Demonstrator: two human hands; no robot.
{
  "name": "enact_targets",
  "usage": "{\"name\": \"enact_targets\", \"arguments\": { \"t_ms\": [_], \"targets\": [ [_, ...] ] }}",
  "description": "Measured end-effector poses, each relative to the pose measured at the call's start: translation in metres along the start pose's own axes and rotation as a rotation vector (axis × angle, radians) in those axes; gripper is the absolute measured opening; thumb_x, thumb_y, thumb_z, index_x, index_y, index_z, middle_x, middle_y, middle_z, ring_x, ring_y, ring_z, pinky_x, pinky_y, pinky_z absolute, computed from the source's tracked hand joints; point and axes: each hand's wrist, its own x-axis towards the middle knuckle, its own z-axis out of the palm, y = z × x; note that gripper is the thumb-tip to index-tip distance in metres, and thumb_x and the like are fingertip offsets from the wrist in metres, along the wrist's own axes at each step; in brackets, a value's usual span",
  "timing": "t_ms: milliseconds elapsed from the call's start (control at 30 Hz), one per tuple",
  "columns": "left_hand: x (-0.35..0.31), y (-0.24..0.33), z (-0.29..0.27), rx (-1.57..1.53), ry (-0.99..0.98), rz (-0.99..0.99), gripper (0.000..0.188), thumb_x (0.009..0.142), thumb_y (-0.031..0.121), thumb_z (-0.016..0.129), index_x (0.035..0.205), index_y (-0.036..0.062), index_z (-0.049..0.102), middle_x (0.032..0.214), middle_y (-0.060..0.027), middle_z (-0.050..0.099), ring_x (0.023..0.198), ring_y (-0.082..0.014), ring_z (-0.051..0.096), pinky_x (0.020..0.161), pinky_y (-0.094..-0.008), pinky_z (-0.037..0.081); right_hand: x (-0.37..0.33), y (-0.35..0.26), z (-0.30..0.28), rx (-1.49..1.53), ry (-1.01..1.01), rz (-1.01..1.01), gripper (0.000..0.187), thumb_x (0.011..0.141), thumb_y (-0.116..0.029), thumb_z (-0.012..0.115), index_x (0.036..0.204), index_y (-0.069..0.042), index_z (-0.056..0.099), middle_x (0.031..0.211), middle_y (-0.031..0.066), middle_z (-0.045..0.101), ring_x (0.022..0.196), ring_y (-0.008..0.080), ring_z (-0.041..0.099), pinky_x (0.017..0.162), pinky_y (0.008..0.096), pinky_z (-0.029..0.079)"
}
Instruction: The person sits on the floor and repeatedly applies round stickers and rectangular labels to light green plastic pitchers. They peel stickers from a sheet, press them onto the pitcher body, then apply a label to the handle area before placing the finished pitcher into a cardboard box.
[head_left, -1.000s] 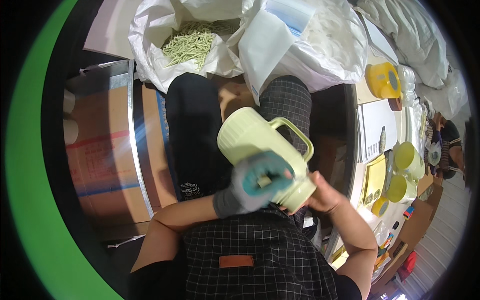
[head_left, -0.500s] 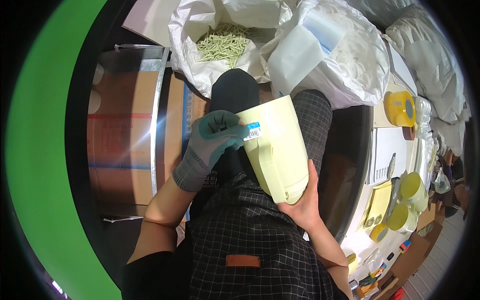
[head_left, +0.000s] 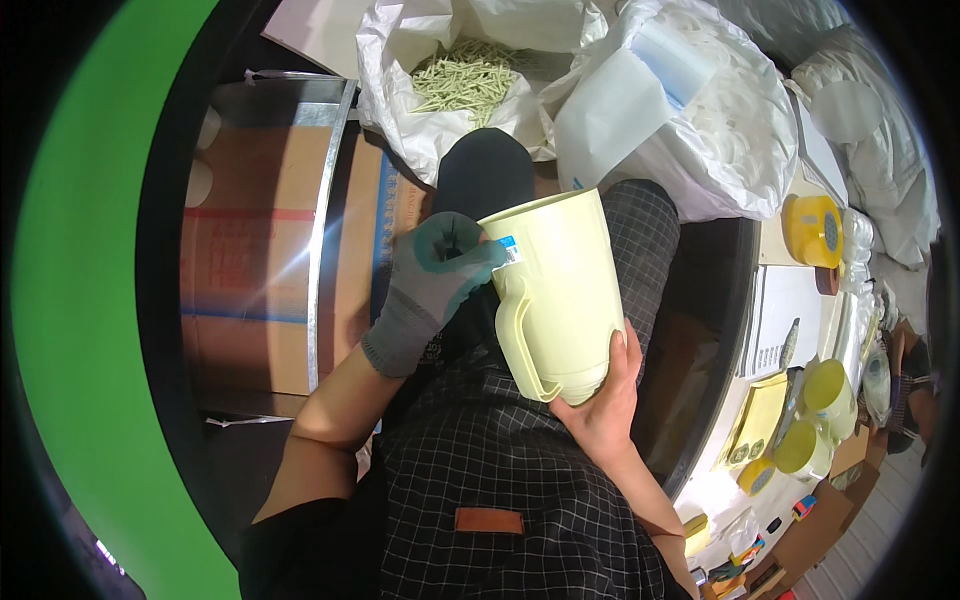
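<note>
A pale yellow plastic pitcher (head_left: 565, 275) leans over my lap, its mouth up and its handle (head_left: 513, 340) toward my left. My bare right hand (head_left: 600, 400) supports it from below, fingers curled around the base. On the upper left side, just below the rim, is a small blue and white barcode label (head_left: 510, 249). My left hand (head_left: 445, 262), in a grey and green glove, is closed at the pitcher's upper edge, its thumb against the label. The tips of its other fingers are partly hidden.
Ahead stand a white bag (head_left: 395, 110) of pale green small sticks and another bag (head_left: 735, 130) of translucent rings. A metal-edged cardboard box (head_left: 255, 260) is at my left. The right-hand table (head_left: 715, 425) carries yellow tape rolls (head_left: 808, 230), papers and yellow-green cups (head_left: 803, 450).
The pitcher has turned slightly more upright, and its handle shows more from the side. My left thumb stays at the label. The whole view has shifted a little.
</note>
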Motion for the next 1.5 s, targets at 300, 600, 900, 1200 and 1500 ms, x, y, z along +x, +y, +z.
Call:
{"name": "enact_targets", "arguments": {
  "t_ms": [300, 600, 900, 1200, 1500],
  "targets": [
    [-0.013, -0.047, 0.005, 0.321, 0.033, 0.571, 0.08, 0.113, 0.02, 0.058, 0.176, -0.0041, 0.014, 0.173, -0.0224, 0.038, 0.154, -0.0324, 0.046, 0.13, -0.0454, 0.037, 0.042, 0.033, -0.076, 0.836, -0.185, 0.229, 0.119, 0.087, -0.046, 0.089, 0.175, 0.0, 0.024, 0.173, 0.025, 0.041, 0.16, 0.0342, 0.043, 0.13, 0.0459, 0.034],
    [-0.047, -0.035, -0.02, 0.999, -0.247, 0.357, 0.044, 0.105, 0.023, 0.07, 0.144, 0.0016, 0.066, 0.128, -0.0251, 0.07, 0.122, -0.0387, 0.068, 0.103, -0.0508, 0.053, 0.128, 0.018, -0.023, 0.251, 0.079, 0.292, 0.06, 0.103, -0.051, 0.073, 0.138, -0.003, 0.073, 0.132, 0.0233, 0.075, 0.122, 0.0428, 0.072, 0.103, 0.0468, 0.057],
    [0.005, -0.034, 0.083, 0.908, -0.029, 0.895, 0.067, 0.093, 0.04, 0.081, 0.153, 0.0142, 0.062, 0.172, -0.0236, 0.042, 0.157, -0.052, 0.036, 0.127, -0.0656, 0.031, 0.105, 0.133, -0.088, 0.022, 0.8, 0.254, 0.027, 0.092, -0.013, 0.084, 0.119, -0.008, 0.081, 0.101, 0.013, 0.08, 0.085, 0.031, 0.077, 0.081, 0.0415, 0.062],
    [0.0, 0.02, 0.123, 1.063, -0.144, 1.048, 0.064, 0.087, 0.034, 0.083, 0.143, 0.0107, 0.064, 0.168, -0.0202, 0.046, 0.158, -0.0499, 0.032, 0.128, -0.0658, 0.027, 0.011, 0.319, -0.169, -0.911, 0.572, 0.577, 0.034, 0.088, -0.008, 0.073, 0.121, -0.009, 0.079, 0.11, 0.0129, 0.071, 0.104, 0.0358, 0.066, 0.09, 0.0449, 0.06],
    [0.01, 0.047, 0.302, 0.908, -0.876, 1.335, 0.066, 0.095, 0.042, 0.077, 0.146, 0.0031, 0.063, 0.158, -0.0184, 0.055, 0.15, -0.0406, 0.048, 0.13, -0.0601, 0.031, -0.025, 0.295, -0.198, -0.228, 0.95, 0.719, 0.03, 0.095, -0.006, 0.067, 0.124, -0.001, 0.067, 0.115, 0.0226, 0.072, 0.104, 0.0424, 0.071, 0.094, 0.0493, 0.056]
  ]
}}
